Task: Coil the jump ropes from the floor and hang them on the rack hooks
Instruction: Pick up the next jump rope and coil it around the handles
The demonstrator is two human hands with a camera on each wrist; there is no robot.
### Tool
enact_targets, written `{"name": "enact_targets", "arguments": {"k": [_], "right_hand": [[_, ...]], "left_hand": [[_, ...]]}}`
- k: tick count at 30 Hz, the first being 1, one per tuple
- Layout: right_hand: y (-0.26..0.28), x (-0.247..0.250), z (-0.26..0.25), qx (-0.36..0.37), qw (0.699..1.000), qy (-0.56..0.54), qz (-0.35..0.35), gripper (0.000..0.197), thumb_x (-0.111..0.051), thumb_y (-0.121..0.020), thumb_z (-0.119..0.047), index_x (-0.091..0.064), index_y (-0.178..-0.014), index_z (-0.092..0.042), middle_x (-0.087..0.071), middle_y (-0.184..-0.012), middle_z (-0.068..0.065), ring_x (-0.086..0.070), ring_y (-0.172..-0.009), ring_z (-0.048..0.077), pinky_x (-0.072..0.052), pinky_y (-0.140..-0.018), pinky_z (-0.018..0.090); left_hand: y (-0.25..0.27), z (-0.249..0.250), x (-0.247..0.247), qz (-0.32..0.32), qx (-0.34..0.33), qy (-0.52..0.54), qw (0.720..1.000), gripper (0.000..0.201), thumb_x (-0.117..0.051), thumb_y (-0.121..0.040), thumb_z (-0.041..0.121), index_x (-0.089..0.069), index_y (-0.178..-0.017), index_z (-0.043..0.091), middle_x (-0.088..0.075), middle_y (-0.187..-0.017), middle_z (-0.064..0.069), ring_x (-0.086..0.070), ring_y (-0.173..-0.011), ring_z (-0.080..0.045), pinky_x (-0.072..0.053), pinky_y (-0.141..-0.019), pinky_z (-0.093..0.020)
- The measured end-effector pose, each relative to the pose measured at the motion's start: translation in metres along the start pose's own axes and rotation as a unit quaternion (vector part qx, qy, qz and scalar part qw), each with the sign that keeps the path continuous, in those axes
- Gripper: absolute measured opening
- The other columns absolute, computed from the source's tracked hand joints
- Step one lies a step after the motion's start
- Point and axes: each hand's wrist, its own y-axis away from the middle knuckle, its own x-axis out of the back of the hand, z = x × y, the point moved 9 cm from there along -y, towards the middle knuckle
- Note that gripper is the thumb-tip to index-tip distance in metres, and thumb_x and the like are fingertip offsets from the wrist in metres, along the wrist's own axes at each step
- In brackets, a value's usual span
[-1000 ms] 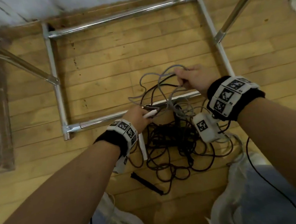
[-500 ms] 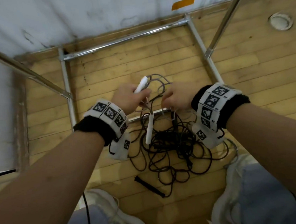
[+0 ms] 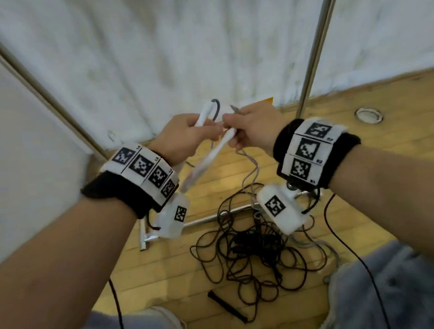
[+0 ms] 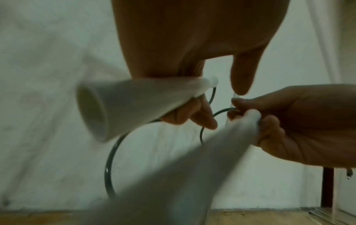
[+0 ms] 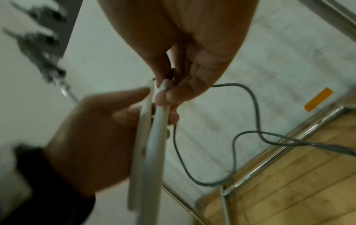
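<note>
My left hand (image 3: pixel 193 134) grips one white handle (image 3: pixel 204 115) of the grey jump rope, raised in front of the white wall. My right hand (image 3: pixel 238 132) pinches the top of the second white handle (image 3: pixel 210 159), which slants down to the left. The two handles lie side by side in the right wrist view (image 5: pixel 158 137). The grey rope (image 3: pixel 252 168) trails from my right hand to the floor and loops below the handles (image 4: pixel 108 169). A black jump rope (image 3: pixel 256 259) lies tangled on the wooden floor, its black handle (image 3: pixel 227 308) nearest me.
Chrome rack poles rise at the left (image 3: pixel 38 81) and at the right (image 3: pixel 314 47). The rack's base bar (image 3: pixel 207 219) crosses the floor behind the black tangle. An orange tape strip (image 5: pixel 318 99) marks the wall. My knees and shoes frame the bottom of the view.
Both hands have risen from the floor pile to chest height with the grey rope. The second white handle, which hung loose, now sits in my right hand beside the first.
</note>
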Motion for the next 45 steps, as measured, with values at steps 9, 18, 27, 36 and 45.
{"name": "enact_targets", "arguments": {"k": [9,18,27,36,45], "right_hand": [[0.021,0.031,-0.036,0.119,0.954,0.254,0.11,0.038,-0.047,-0.092,-0.048,-0.054,-0.095,-0.012,-0.055,-0.089,0.0,-0.05,-0.075,0.015,-0.036,-0.066,0.028],[0.001,0.012,-0.018,0.059,0.995,0.072,-0.031,0.051,-0.033,-0.099,-0.047,-0.058,-0.071,-0.013,-0.057,-0.052,0.002,-0.053,-0.043,0.016,-0.047,-0.048,0.021],[-0.012,0.023,-0.01,0.034,0.999,-0.012,-0.021,0.041,-0.049,-0.094,-0.044,-0.055,-0.07,-0.012,-0.049,-0.056,0.0,-0.056,-0.063,0.021,-0.052,-0.075,0.039],[0.0,0.024,-0.011,0.008,0.995,-0.089,-0.035,0.033,-0.042,-0.099,-0.031,-0.044,-0.07,-0.016,-0.027,-0.048,-0.007,-0.025,-0.041,0.01,-0.036,-0.055,0.028],[0.001,0.045,-0.009,0.055,0.995,-0.003,0.079,0.034,-0.049,-0.094,-0.043,-0.059,-0.068,-0.023,-0.031,-0.049,-0.01,-0.033,-0.043,0.009,-0.042,-0.052,0.025]], "left_hand": [[0.03,0.029,-0.012,-0.073,-0.086,-0.153,0.982,0.014,-0.058,-0.093,0.02,-0.065,-0.08,0.017,-0.064,-0.081,0.003,-0.051,-0.064,0.005,-0.037,-0.062,-0.009],[0.013,0.03,-0.019,-0.104,-0.11,-0.114,0.982,0.01,-0.053,-0.096,0.02,-0.063,-0.093,0.019,-0.065,-0.071,0.015,-0.062,-0.067,0.001,-0.045,-0.066,-0.009],[-0.004,0.032,-0.015,-0.058,-0.103,-0.082,0.99,0.014,-0.056,-0.095,0.027,-0.064,-0.09,0.017,-0.068,-0.071,0.013,-0.066,-0.065,-0.001,-0.049,-0.061,-0.014],[-0.001,0.018,-0.016,-0.067,-0.06,-0.078,0.993,0.007,-0.064,-0.089,0.027,-0.062,-0.092,0.02,-0.071,-0.081,0.004,-0.067,-0.069,-0.005,-0.051,-0.062,-0.018],[0.009,-0.003,-0.011,-0.038,-0.053,-0.121,0.99,0.011,-0.06,-0.091,0.025,-0.053,-0.098,0.029,-0.067,-0.081,0.007,-0.064,-0.067,-0.005,-0.055,-0.058,-0.025]]}}
